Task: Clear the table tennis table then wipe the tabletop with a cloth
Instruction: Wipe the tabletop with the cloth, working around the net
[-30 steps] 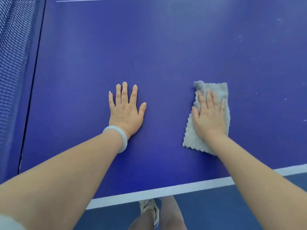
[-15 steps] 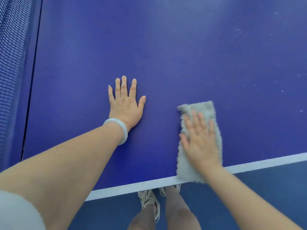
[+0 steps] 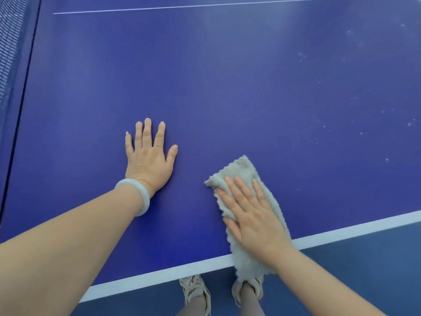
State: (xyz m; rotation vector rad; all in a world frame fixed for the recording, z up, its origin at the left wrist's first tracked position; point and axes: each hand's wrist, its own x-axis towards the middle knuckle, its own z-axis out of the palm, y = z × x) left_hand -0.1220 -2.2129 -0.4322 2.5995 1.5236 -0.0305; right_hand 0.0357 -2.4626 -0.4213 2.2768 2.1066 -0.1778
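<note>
Wiping step. Right hand (image 3: 252, 221), fingers flat, presses fluffy grey cloth (image 3: 248, 169) at blue tabletop (image 3: 227, 87) near edge, overhanging. Left hand (image 3: 148, 159) flat, braces table, holds nothing. Next: push toward white specks (image 3: 323, 126).

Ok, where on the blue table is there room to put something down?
Plenty of bare tabletop beyond both hands, up to the thin white line, and between the left hand and the net. It's crowded at the near edge, where the right hand presses the cloth.
</note>
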